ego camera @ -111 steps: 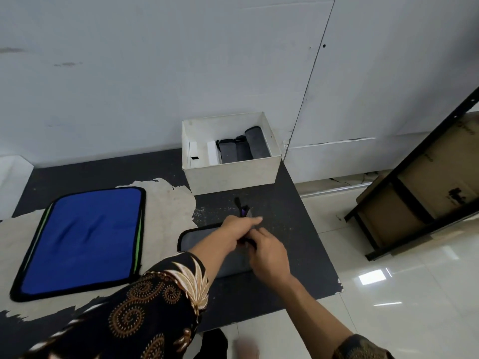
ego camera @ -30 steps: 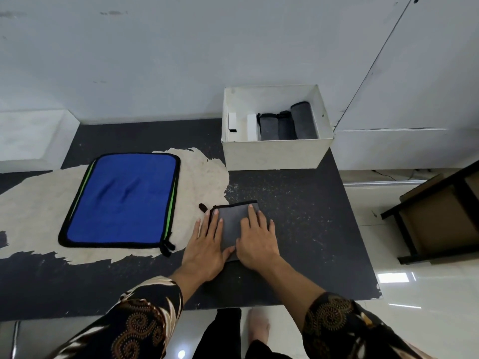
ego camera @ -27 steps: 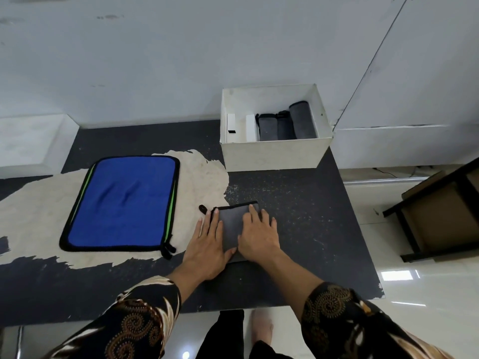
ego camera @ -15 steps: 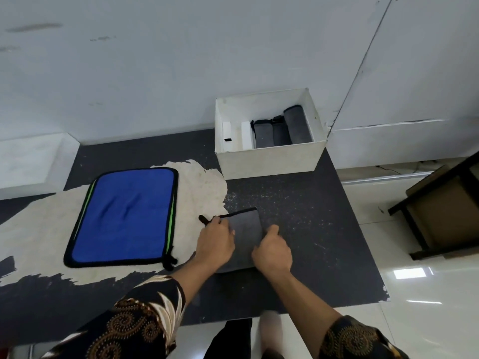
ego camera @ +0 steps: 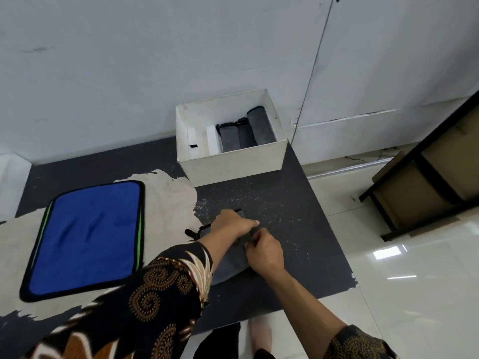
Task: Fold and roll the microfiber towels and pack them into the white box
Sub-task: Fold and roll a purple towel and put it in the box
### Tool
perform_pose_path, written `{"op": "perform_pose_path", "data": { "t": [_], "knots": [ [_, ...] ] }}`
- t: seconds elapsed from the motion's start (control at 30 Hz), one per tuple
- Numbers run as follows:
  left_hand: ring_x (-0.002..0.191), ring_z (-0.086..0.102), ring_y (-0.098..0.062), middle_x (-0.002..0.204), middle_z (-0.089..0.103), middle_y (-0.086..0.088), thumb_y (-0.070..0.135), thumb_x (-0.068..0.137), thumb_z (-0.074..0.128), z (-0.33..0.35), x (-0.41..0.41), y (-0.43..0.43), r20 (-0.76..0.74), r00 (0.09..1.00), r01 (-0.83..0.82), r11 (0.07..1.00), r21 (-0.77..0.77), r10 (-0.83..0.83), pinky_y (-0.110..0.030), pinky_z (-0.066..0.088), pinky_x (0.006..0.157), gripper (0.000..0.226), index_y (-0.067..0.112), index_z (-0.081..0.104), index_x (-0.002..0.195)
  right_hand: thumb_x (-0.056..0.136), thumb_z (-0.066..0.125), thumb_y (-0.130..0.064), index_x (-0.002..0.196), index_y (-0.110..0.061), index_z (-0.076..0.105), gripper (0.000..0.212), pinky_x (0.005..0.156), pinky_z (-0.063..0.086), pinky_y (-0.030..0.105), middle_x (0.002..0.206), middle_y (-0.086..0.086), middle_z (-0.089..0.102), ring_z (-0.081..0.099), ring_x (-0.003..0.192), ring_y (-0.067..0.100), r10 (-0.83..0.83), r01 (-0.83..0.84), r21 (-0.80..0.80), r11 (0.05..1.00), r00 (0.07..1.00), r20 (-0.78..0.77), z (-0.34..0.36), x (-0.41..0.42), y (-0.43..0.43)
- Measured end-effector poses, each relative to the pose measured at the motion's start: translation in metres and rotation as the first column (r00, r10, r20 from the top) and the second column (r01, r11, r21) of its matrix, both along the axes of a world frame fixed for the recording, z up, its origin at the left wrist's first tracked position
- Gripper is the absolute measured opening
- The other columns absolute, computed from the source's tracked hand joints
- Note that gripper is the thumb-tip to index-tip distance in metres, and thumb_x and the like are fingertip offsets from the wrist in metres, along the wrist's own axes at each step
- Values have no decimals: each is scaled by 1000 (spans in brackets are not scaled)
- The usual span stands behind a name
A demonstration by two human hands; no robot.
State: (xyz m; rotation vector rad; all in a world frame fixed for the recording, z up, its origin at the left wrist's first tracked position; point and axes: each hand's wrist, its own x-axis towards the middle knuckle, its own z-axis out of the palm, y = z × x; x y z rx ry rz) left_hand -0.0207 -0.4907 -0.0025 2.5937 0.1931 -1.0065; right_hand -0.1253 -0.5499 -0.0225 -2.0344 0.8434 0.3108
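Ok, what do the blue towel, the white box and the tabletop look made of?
The blue towel: soft matte pile cloth, dented nap, black sewn border with green stripes. The white box: probably cardboard or thin board, matte, thin straight walls, slightly scuffed. The tabletop: dark speckled coating peeled in ragged patches off a pale base; base material unclear.

Open lane: a band of bare dark table [ego camera: 285, 216] runs from the left hand [ego camera: 230, 225] and right hand [ego camera: 264, 251], which grip the grey towel [ego camera: 228, 265] near the near edge, up to the white box [ego camera: 233, 164] and out to the right edge. Obstructions: the box stands at the far edge by the far right corner, close to the wall [ego camera: 129, 73], its right part filled by rolled grey towels [ego camera: 230, 137], its left by white inserts [ego camera: 213, 139]. The blue towel [ego camera: 88, 237] lies flat toward the left edge.
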Motion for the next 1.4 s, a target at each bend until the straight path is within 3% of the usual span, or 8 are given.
{"op": "perform_pose_path", "data": {
  "t": [0.07, 0.13, 0.4, 0.57, 0.77, 1.07, 1.23, 1.4],
  "knots": [
    [98, 66, -26, 121, 62, -12, 55, 64, 75, -3, -2, -9, -12, 1000, -2, 1000, 22, 2, -34, 56, 84, 110, 6, 21, 147, 95, 55, -25, 106, -16, 54, 15, 68, 40, 29, 94, 0, 64, 63, 90, 21, 0, 0, -2, 1000, 998, 69, 3, -4, -1],
    [109, 61, -30, 131, 54, -15, 43, 71, 71, -6, -7, -17, -8, 1000, -11, 999, 31, 12, -35, 54, 89, 104, 9, 12, 149, 95, 55, -29, 106, -15, 54, 18, 68, 41, 30, 96, 1, 66, 64, 89, 23, -11, 12, -6, 1000, 993, 114, 5, -9, -3],
    [108, 61, -33, 118, 62, -13, 25, 83, 65, -6, -19, -25, 240, 970, 17, 1000, 10, -19, -38, 50, 83, 60, 8, 33, 130, 92, 58, -32, 91, -21, 47, 16, 63, 47, 37, 85, 0, 63, 61, 76, 23, 24, -21, -23, 1000, 990, 138, 5, -19, -9],
    [106, 61, -34, 118, 61, -15, 22, 89, 57, 2, -16, -34, 275, 962, 18, 999, -35, -8, -38, 50, 76, 47, 7, 39, 130, 82, 66, -24, 101, -18, 43, 30, 63, 45, 35, 91, 1, 59, 60, 82, 25, -5, 6, -29, 1000, 1000, 25, 0, -20, -19],
    [109, 59, -30, 121, 61, -13, 26, 95, 52, 0, -9, -27, 262, 964, -10, 988, -155, 51, -32, 42, 76, 36, 8, 48, 126, 85, 66, -22, 97, -19, 44, 25, 77, 50, 38, 98, 5, 64, 63, 93, 29, 6, -6, -87, 996, 1000, -3, -9, -22, -19],
    [93, 59, -21, 102, 63, -3, 27, 97, 55, -8, -15, -10, 217, 931, -173, 880, -443, 293, -31, 45, 77, 18, 14, 60, 109, 84, 64, -17, 84, -21, 44, 21, 68, 41, 27, 91, -3, 53, 53, 84, 17, 25, 23, -277, 961, 986, 168, -19, -33, -12],
    [82, 56, -24, 81, 60, -3, 27, 96, 55, -12, -8, 16, 185, 915, -236, 847, -477, 359, -31, 36, 67, 20, 17, 55, 78, 78, 68, -6, 89, -19, 51, 24, 69, 46, 27, 96, -1, 51, 50, 83, 16, 194, -60, -436, 898, 943, 269, -21, -35, -11],
    [99, 61, -30, 105, 66, -9, 40, 86, 50, -32, 7, 47, 42, 920, -326, 821, -468, 390, -41, 51, 91, 35, 13, 64, 104, 74, 72, -5, 93, -18, 55, 29, 60, 52, 29, 99, 2, 49, 52, 80, 19, 362, -177, -531, 828, 893, 268, -29, -38, -6]
  ]
}}
